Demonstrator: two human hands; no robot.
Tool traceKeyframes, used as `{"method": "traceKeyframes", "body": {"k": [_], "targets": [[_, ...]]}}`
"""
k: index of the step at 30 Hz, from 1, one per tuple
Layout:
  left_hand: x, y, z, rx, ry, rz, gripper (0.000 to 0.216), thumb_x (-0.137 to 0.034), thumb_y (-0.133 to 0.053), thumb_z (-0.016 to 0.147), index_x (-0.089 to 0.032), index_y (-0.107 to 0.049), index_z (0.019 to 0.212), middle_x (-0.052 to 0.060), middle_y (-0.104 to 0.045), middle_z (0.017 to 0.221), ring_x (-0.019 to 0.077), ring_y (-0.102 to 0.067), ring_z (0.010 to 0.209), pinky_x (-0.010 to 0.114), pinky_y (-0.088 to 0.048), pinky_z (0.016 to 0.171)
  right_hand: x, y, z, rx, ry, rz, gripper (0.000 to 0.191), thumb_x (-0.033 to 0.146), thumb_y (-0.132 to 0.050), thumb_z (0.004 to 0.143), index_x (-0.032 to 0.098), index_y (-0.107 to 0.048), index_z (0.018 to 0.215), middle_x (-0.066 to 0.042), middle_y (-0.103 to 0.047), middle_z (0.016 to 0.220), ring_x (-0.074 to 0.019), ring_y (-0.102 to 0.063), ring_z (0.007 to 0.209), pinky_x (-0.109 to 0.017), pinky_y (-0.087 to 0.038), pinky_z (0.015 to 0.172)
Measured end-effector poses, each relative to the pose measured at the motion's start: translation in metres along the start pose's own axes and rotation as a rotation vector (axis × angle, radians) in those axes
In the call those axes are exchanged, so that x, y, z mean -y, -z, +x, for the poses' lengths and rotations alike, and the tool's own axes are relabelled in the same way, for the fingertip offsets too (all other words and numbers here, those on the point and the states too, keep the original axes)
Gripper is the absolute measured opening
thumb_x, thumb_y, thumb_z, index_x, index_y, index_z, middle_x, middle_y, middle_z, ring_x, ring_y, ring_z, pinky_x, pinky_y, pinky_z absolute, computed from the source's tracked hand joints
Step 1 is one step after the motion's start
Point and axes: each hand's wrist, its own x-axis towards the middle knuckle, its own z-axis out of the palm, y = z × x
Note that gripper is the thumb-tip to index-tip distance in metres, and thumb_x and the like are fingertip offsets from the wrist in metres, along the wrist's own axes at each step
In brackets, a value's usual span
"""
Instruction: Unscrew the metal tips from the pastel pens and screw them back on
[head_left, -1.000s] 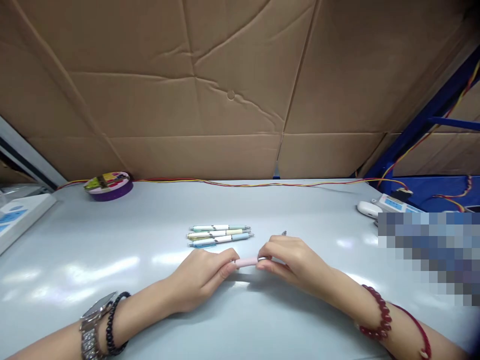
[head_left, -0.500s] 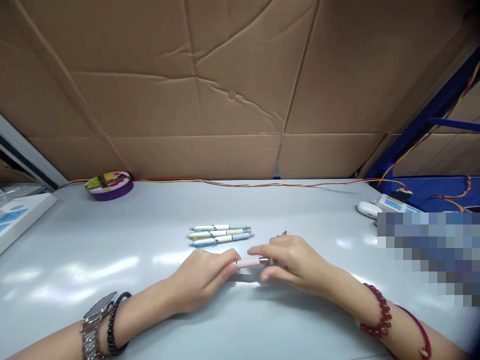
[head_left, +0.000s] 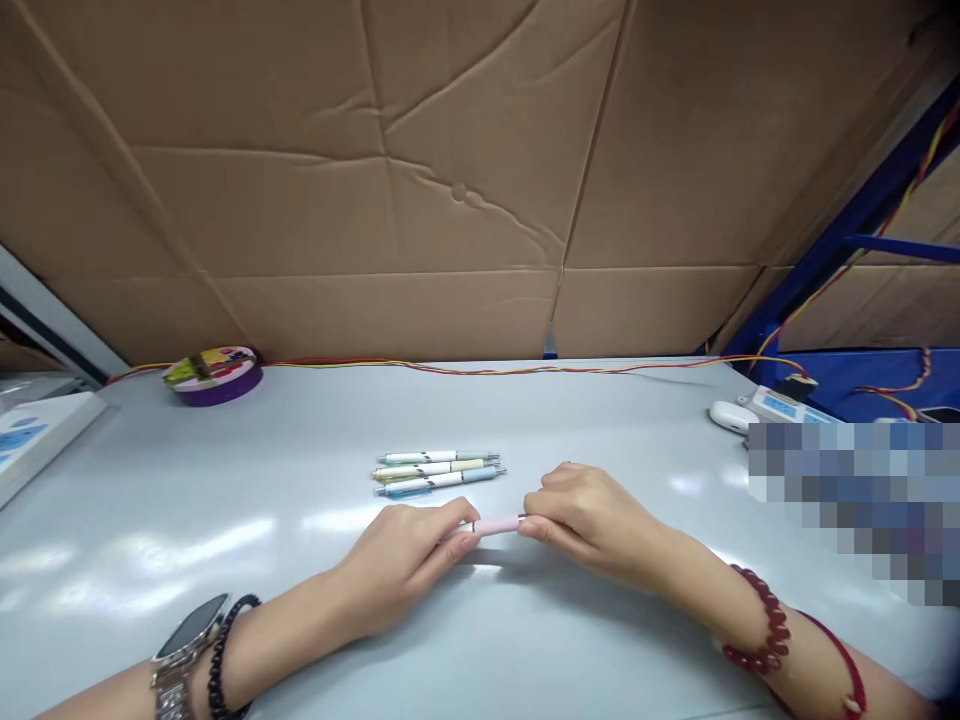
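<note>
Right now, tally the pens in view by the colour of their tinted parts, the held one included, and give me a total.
Pink pen: 1
Pale green pen: 1
Pale yellow pen: 1
Light blue pen: 1
Total: 4 pens

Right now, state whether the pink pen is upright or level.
Roughly level: the pink pen runs sideways between the left hand and right hand.
</note>
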Motion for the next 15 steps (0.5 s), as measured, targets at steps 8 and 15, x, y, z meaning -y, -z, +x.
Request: {"method": "traceKeyframes", "body": {"k": [8, 15], "targets": [[0.001, 0.0004, 0.0006, -0.031, 0.031, -0.004, 0.03, -0.038, -0.029, 0.095, -0.023, -0.054, 0.094, -0.002, -0.056, 0.068, 0.0152, -0.049, 0.058, 0.023, -0.032, 0.054, -0.0047, -0.0022, -0.0011, -0.051, 0.057, -0.091, 0.046, 0.026, -0.025, 0.099, 0.018, -0.06, 0.071, 0.0, -0.052, 0.054, -0.0125, -0.043, 0.052, -0.025, -0.033, 0.055], [0.0018, 0.0015, 0.0019, -0.044, 0.003, -0.056, 0.027, -0.038, -0.035, 0.095, -0.023, -0.057, 0.095, -0.002, -0.06, 0.071, 0.0149, -0.051, 0.06, 0.022, -0.033, 0.054, -0.0018, -0.0043, -0.0003, -0.136, 0.035, -0.047, 0.043, 0.044, -0.028, 0.097, 0.015, -0.059, 0.093, -0.003, -0.061, 0.067, -0.014, -0.052, 0.059, -0.026, -0.037, 0.056]]}}
